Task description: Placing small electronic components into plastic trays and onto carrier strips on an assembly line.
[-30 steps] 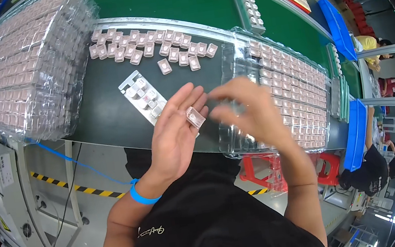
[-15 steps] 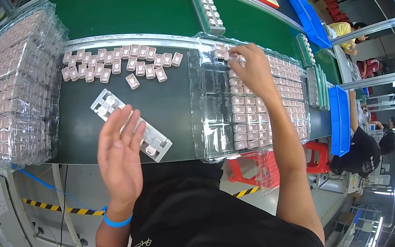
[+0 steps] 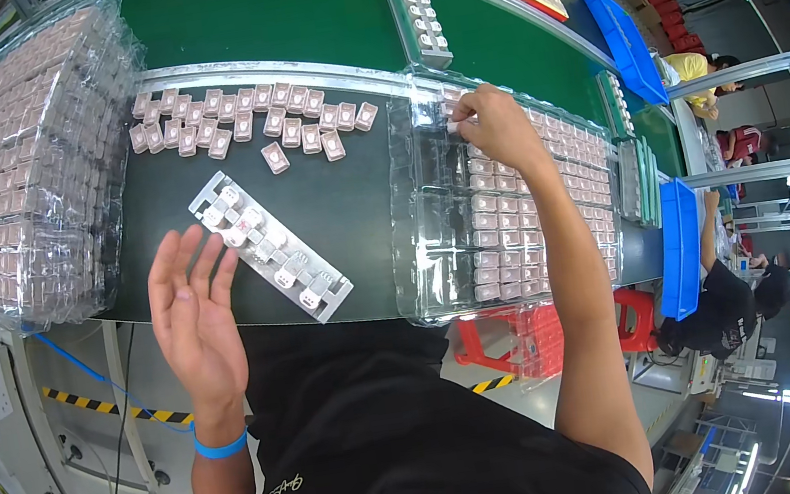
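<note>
My right hand [image 3: 497, 126] is closed in a pinch at the far left part of a clear plastic tray [image 3: 415, 264]. A small pale pink box-shaped piece [image 3: 453, 126] shows at its fingertips, partly hidden by the fingers. Rows of similar pink pieces [image 3: 503, 222] fill the tray's right side, under and beside my forearm. My left hand [image 3: 198, 320], palm up with fingers spread, holds nothing. It hovers just left of a grey metal fixture [image 3: 327, 302], which lies slanted on the dark bench and carries several white and silver parts [image 3: 257, 236].
Loose pink pieces [image 3: 276, 157] lie scattered behind the fixture. Tall stacks of filled clear trays [image 3: 23, 188] stand at the left. Beyond a metal rail [image 3: 290, 72], a green conveyor [image 3: 271, 12] carries a block of white parts [image 3: 421, 26]. Blue bins [image 3: 680, 247] and co-workers are at the right.
My left hand has drawn back left off the fixture, uncovering its parts. My right hand's fingertips have closed together at the tray. The whole view has shifted slightly.
</note>
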### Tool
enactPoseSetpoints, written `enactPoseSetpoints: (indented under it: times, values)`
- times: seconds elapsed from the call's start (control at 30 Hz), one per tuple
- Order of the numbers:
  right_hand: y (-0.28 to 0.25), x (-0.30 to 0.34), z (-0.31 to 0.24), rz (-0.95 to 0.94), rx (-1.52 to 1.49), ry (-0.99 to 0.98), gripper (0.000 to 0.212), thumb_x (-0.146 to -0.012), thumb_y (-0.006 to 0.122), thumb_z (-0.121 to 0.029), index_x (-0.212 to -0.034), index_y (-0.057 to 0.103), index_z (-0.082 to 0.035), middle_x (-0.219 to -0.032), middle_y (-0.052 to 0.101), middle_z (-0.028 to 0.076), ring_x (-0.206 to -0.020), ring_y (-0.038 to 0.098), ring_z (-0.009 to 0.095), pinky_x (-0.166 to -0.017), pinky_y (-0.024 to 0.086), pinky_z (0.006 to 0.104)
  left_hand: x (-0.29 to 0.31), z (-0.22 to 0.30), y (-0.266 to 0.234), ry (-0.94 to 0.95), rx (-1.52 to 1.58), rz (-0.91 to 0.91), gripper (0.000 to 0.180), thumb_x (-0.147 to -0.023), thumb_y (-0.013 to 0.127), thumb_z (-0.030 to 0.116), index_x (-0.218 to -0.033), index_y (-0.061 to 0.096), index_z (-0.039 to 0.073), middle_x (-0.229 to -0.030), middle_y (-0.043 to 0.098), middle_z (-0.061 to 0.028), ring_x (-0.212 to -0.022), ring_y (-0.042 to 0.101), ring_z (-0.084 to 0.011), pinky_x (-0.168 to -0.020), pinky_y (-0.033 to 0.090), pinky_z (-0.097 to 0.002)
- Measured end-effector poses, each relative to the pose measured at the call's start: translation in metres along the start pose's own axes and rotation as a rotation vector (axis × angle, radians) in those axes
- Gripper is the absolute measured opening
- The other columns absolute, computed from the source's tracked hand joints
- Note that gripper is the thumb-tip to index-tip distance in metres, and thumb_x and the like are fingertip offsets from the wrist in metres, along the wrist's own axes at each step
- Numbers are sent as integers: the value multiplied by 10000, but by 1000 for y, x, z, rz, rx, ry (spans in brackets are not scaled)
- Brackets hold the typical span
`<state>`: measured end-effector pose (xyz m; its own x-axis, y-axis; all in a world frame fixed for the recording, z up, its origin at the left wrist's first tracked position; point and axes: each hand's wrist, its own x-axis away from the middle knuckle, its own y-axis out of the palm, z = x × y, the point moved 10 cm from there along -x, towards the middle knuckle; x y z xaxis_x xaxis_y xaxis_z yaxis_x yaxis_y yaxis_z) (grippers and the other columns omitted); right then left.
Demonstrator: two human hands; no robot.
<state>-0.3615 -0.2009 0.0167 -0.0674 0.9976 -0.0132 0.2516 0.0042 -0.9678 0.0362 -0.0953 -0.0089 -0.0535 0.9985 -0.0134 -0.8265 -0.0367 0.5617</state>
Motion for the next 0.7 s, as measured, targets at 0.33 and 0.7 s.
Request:
enactPoseSetpoints:
  times: [0.33,0.7]
  values:
    - [1,12,-8,75,67,-43,186,-827,632,-133,-921,719,1,-957,712,191,-870,683,339,-782,525,412,0,0,-31,108,-110,108,390,-1028,475,115,-1386,479,-37,-1283,588,-164,-1164,581,-261,-1009,469,-406]
    - [49,56,-209,-342,-629,-286,250,-850,750,-141,-1033,685,18,-866,688,106,-734,660,168,-677,525,303,22,-4,30,402,-1068,-296,246,-776,787,66,-1005,700,42,-947,662,-110,-820,648,-297,-693,534,-378]
